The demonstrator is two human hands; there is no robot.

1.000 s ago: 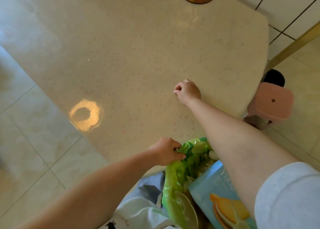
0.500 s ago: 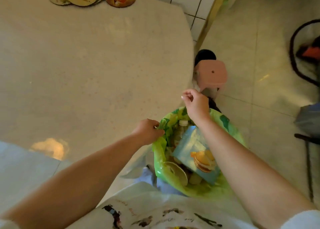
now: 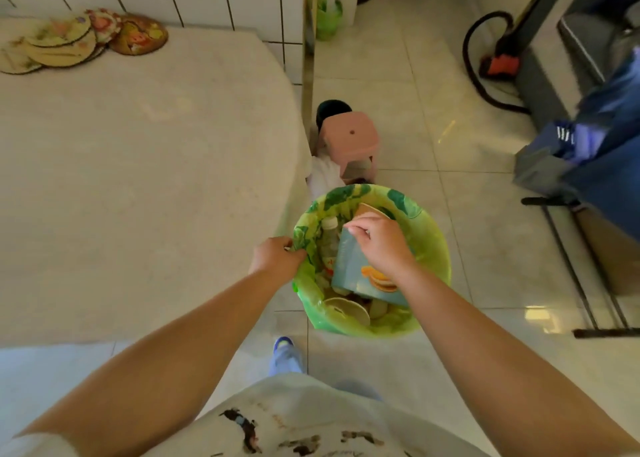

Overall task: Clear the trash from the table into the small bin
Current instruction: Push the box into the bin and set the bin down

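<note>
The small bin [image 3: 434,238], lined with a green bag, stands on the floor by the table's [image 3: 138,179] right edge. In it lie a blue biscuit box [image 3: 356,276], a clear bottle [image 3: 329,235], a brown cup [image 3: 369,210] and a pale paper dish [image 3: 346,309]. My left hand [image 3: 275,259] grips the liner's rim on the bin's left side. Over the bin, just above the blue box, my right hand [image 3: 381,245] has its fingertips pinched together on a scrap too small to make out.
Round patterned fans [image 3: 69,41] lie at the table's far left by the tiled wall. A pink stool [image 3: 348,134] stands just beyond the bin. A black hose [image 3: 474,72], a dark metal rack [image 3: 581,283] and blue fabric [image 3: 606,138] fill the right side.
My right hand left the tabletop and moved, fingers pinched, to above the bin. My view swung right, off the table and down over the bin. My left hand kept hold of the liner.
</note>
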